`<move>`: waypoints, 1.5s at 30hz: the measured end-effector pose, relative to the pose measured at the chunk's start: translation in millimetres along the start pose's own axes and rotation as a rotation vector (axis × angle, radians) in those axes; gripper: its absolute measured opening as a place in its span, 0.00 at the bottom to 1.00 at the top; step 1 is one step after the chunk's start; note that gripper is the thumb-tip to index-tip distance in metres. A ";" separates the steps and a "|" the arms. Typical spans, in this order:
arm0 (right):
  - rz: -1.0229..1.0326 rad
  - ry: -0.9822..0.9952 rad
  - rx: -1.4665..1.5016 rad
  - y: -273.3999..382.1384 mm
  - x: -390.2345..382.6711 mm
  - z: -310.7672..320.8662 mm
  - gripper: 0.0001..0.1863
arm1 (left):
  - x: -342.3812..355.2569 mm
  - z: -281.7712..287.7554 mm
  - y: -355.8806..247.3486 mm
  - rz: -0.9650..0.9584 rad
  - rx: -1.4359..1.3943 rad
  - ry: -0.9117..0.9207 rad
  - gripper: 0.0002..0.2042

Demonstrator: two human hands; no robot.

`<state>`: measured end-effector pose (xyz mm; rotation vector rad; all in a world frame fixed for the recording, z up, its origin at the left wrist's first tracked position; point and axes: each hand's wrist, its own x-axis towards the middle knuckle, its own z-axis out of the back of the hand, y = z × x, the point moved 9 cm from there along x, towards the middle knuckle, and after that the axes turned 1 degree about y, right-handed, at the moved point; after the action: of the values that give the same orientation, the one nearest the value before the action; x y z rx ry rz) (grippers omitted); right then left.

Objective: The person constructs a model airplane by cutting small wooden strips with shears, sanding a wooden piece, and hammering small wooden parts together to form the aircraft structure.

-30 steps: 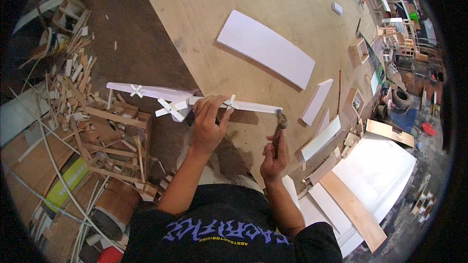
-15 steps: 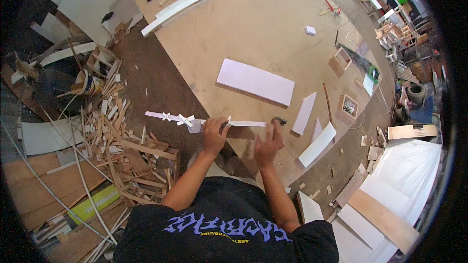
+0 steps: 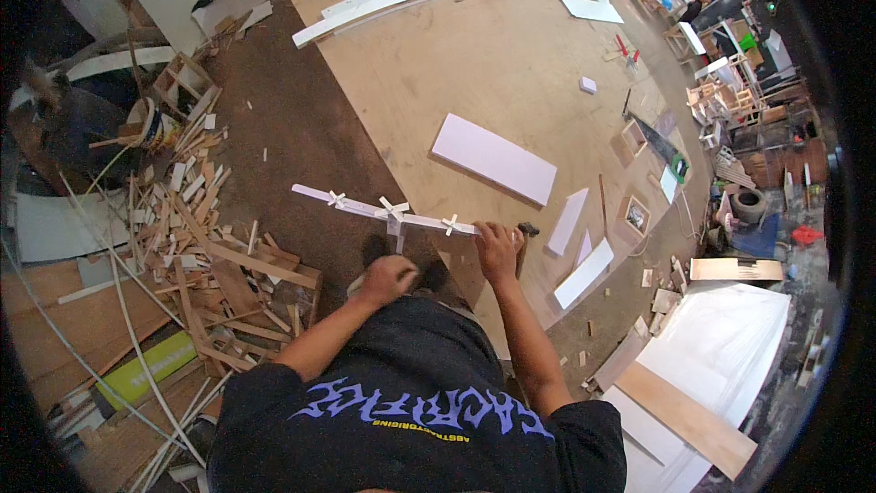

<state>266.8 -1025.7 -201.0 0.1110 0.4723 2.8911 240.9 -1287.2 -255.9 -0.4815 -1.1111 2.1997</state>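
View from above of a person standing at the near edge of a large plywood counter [image 3: 511,64]. A long white strip [image 3: 383,210] with small white cross-shaped pieces on it is shown lying across the counter's near left edge, its left end projecting out over the brown floor. The strip's right end is covered by the right hand [image 3: 497,246], whose fingers are curled down onto it; a dark tool head [image 3: 527,230] is seen just beside this hand, though whether it is gripped cannot be told. The left hand [image 3: 388,278] is shown closed in a loose fist below the strip, apart from it; what it encloses cannot be told. A white rectangular panel [image 3: 494,159] is laid on the counter beyond the strip. Wood offcuts [image 3: 210,246] are heaped on the floor at left.
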 end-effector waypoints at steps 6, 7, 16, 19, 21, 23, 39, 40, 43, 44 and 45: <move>-0.015 -0.053 -0.067 12.2 -3.4 4.2 0.18 | 3.9 52.5 56.2 0.590 0.034 -0.234 0.35; -0.015 -0.052 -0.064 12.1 -4.5 3.8 0.18 | 15.9 51.5 50.4 0.551 -0.010 -0.185 0.33; -0.003 -0.052 -0.044 24.7 -6.6 10.4 0.16 | 51.3 33.7 59.5 0.361 -0.092 -0.113 0.18; 0.016 -0.061 -0.046 34.1 -14.8 6.2 0.17 | 41.0 33.3 73.5 0.357 -0.138 -0.196 0.19; 0.035 -0.092 -0.008 50.0 -12.3 8.9 0.18 | 41.5 54.8 72.5 0.175 0.037 -0.344 0.20; 0.030 -0.165 0.081 77.6 -9.1 22.1 0.22 | 34.6 78.0 79.1 0.195 0.128 -0.318 0.21; 0.114 -0.293 0.671 202.6 36.3 16.0 0.20 | -44.5 371.3 45.4 0.503 0.572 -0.651 0.25; 0.166 -0.218 0.656 213.8 40.3 10.3 0.19 | -46.8 385.2 39.8 0.499 0.608 -0.662 0.25; 0.235 0.035 0.621 235.3 52.4 -18.5 0.18 | -51.2 426.4 3.8 0.495 0.605 -0.744 0.26; 0.200 0.143 0.616 234.6 56.1 -35.4 0.19 | -48.8 436.1 -8.8 0.485 0.608 -0.775 0.27; 0.166 0.247 0.618 239.2 58.7 -50.8 0.19 | -49.3 447.3 -20.5 0.475 0.619 -0.807 0.27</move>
<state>157.8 -1250.2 -169.7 -0.1224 1.4486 2.8115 32.3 -1573.8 22.2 0.5154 -0.6071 3.1057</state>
